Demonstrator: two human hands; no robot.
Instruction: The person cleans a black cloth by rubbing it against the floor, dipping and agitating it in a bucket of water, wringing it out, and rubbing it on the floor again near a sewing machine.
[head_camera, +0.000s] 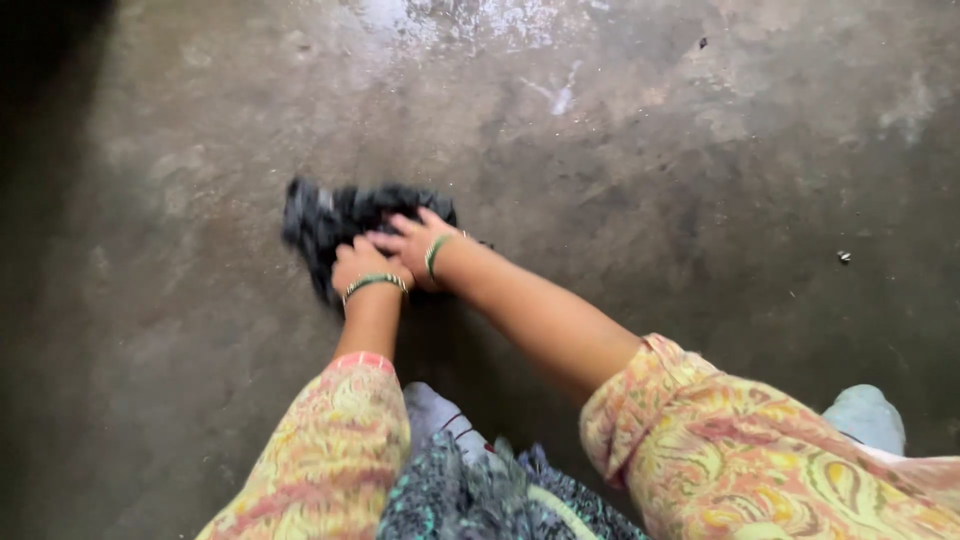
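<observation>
A dark, wet-looking cloth (325, 220) lies bunched on the concrete floor (650, 150). My left hand (362, 265) presses down on its near edge with the fingers curled into the fabric. My right hand (412, 243) lies just beside it, fingers spread across the cloth's middle. Both wrists wear green bangles, and both arms have patterned yellow and pink sleeves.
The grey floor is stained, with a wet shiny patch (470, 20) at the top. A small speck of debris (844, 257) lies at the right. Dark patterned fabric (470, 490) and a pale object (868, 415) show near my body at the bottom.
</observation>
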